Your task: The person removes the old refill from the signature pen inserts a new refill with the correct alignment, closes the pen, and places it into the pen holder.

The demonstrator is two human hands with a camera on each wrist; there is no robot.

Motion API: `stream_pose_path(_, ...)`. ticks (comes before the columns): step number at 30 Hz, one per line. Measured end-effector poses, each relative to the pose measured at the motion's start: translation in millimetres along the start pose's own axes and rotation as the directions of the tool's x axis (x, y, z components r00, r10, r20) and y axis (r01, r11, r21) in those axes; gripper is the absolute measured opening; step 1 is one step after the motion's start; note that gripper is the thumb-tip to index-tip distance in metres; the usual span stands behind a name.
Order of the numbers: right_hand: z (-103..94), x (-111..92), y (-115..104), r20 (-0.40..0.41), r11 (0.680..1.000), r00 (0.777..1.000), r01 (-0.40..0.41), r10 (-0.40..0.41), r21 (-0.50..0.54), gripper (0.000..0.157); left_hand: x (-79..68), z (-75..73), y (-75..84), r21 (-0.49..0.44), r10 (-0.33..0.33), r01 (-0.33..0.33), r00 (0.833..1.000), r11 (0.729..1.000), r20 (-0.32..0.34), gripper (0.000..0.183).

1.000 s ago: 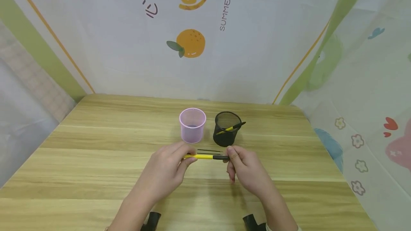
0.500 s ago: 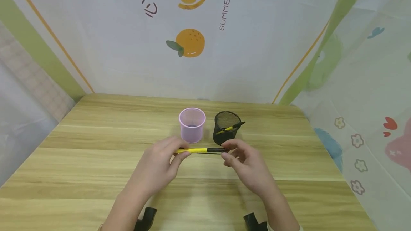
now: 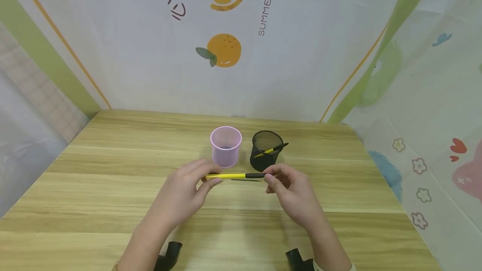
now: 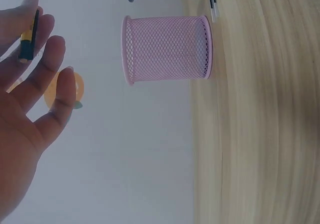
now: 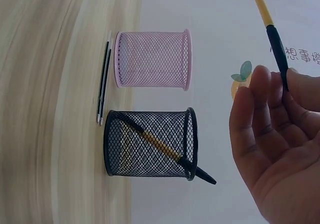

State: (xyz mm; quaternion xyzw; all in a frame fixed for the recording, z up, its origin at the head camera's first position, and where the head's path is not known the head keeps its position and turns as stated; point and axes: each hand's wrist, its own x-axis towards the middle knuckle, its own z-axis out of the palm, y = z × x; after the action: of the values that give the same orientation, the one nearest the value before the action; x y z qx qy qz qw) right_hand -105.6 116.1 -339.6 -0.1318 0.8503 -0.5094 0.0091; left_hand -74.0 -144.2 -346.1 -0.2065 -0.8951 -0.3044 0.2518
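A yellow pen with a black grip section (image 3: 233, 175) is held level above the table, between both hands. My left hand (image 3: 188, 189) pinches its yellow end between thumb and fingers. At the black end, my right hand (image 3: 291, 191) pinches the tip with thumb and index finger; the other fingers curve loosely in the right wrist view. Behind the pen stand a pink mesh pen holder (image 3: 225, 154) and a black mesh pen holder (image 3: 261, 163). Another yellow and black pen (image 5: 161, 145) leans inside the black holder, its end poking out past the rim.
Two thin dark pen refills (image 5: 104, 81) lie side by side on the wooden table (image 3: 113, 187), just in front of the holders. A white cloth (image 3: 301, 53) with printed oranges hangs behind the table. Black pipe-like pieces (image 3: 173, 254) show at the bottom edge.
Both hands have lifted the pen slightly away from the person. My right fingers loosened around the black tip half a second ago and now pinch it again.
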Motion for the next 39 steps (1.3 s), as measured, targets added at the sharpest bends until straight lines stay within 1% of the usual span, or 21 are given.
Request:
stream_pose_path(2, 0.0, 0, 1, -0.003, 1.000, 1.000, -0.004, 0.004, 0.004, 0.006, -0.6, -0.6, -0.9, -0.013, -0.006, 0.006, 1.000, 1.000, 0.001, 0.023)
stream_pose_path(4, 0.1, 0, 1, -0.002, 1.000, 1.000, -0.009, 0.009, 0.004, 0.010, -0.9, -0.8, -1.8, -0.035, -0.005, 0.005, 1.000, 0.999, -0.001, 0.024)
stream_pose_path(7, 0.4, 0, 2, 0.005, 1.000, 1.000, -0.026, 0.026, -0.003, 0.021, 0.1, -0.4, -2.9, -0.088, 0.012, -0.012, 1.000, 0.996, -0.006, 0.025)
stream_pose_path(10, 0.8, 1, 2, 0.015, 0.998, 0.998, -0.056, 0.056, -0.009, 0.032, 1.9, 0.4, -4.0, -0.159, 0.035, -0.035, 0.999, 0.987, -0.003, 0.026)
stream_pose_path(13, 1.0, 1, 1, 0.018, 0.996, 0.996, -0.087, 0.087, -0.009, 0.041, 3.0, 0.6, -4.6, -0.209, 0.029, -0.026, 1.000, 0.978, 0.008, 0.026)
stream_pose_path(16, 1.0, 1, 0, 0.015, 0.995, 0.995, -0.100, 0.100, -0.008, 0.047, 3.4, 0.4, -4.9, -0.231, -0.001, 0.003, 1.000, 0.973, 0.008, 0.027)
stream_pose_path(18, 0.9, 2, 1, 0.013, 0.995, 0.995, -0.104, 0.104, -0.003, 0.048, 3.0, -0.1, -5.3, -0.234, -0.030, 0.029, 1.000, 0.972, 0.001, 0.028)
stream_pose_path(20, 0.6, 2, 1, 0.006, 0.994, 0.994, -0.112, 0.112, 0.001, 0.047, 2.5, -0.8, -5.6, -0.240, -0.073, 0.070, 0.997, 0.968, -0.003, 0.030)
stream_pose_path(22, 0.2, 2, 2, -0.006, 0.993, 0.993, -0.121, 0.121, 0.005, 0.046, 1.8, -1.6, -6.0, -0.259, -0.130, 0.125, 0.991, 0.958, -0.003, 0.030)
stream_pose_path(23, -0.1, 2, 2, -0.013, 0.992, 0.992, -0.123, 0.123, 0.009, 0.046, 1.4, -2.1, -6.1, -0.273, -0.165, 0.159, 0.986, 0.949, 0.003, 0.030)
stream_pose_path(25, -0.6, 2, 2, -0.018, 0.993, 0.993, -0.118, 0.118, 0.027, 0.043, 0.6, -3.6, -6.1, -0.307, -0.240, 0.235, 0.971, 0.922, 0.023, 0.027)
stream_pose_path(27, -1.0, 2, 2, -0.013, 0.994, 0.995, -0.097, 0.098, 0.057, 0.034, -0.2, -5.3, -5.9, -0.346, -0.307, 0.306, 0.950, 0.887, 0.054, 0.024)
stream_pose_path(30, -1.3, 1, 3, 0.010, 0.991, 0.999, -0.053, 0.053, 0.122, 0.021, -1.3, -7.2, -6.2, -0.384, -0.384, 0.391, 0.918, 0.836, 0.098, 0.019)
stream_pose_path(32, -1.1, 0, 4, 0.014, 0.988, 1.000, -0.019, 0.017, 0.155, 0.020, -1.9, -8.3, -7.0, -0.405, -0.423, 0.430, 0.899, 0.807, 0.112, 0.018)
stream_pose_path(35, -0.1, 0, 5, -0.007, 0.982, 0.999, 0.043, -0.042, 0.186, 0.020, -2.5, -9.9, -8.1, -0.446, -0.463, 0.467, 0.877, 0.764, 0.127, 0.020)
stream_pose_path(39, 1.3, -1, 5, -0.052, 0.977, 0.995, 0.092, -0.084, 0.190, 0.015, -2.5, -11.7, -8.2, -0.508, -0.484, 0.494, 0.860, 0.706, 0.164, 0.023)
